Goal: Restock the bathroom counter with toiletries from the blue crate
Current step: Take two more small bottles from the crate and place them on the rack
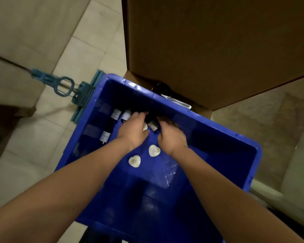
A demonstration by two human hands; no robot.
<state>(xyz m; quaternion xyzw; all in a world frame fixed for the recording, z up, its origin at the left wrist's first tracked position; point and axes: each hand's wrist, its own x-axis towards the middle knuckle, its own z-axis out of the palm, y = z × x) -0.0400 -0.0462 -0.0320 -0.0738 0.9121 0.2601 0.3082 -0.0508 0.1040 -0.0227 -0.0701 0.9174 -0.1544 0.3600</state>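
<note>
Head camera looks down at my two arms going into the blue crate (226, 163). The crate sits on the pale tile floor (42, 134), and the toiletries are down inside it.

My left hand (133, 130) is at the far side of the crate, palm down. Its fingers reach out over a dark bottle (152, 125) with a pale label. That bottle lies between my two hands. I cannot tell if my left fingers are grasping it or just lying on it, for it is dim and a bit blurry there. A little bit of something white peeks out by my left thumb.

My right hand (172, 137) is just beside the left one, on the other side of the same bottle. Its fingers bend down, but I cannot tell if they hold anything.

Three small bottles (116, 114) with pale labels lie on the crate floor, just left of my left hand. Two white hearts (154, 150) lie near my wrists, one under each arm, close together but not touching.

A blue mop (63, 85) lies on the tiles to the left, with its head against the crate. A big brown cardboard box (218, 41) stands just behind the crate.
</note>
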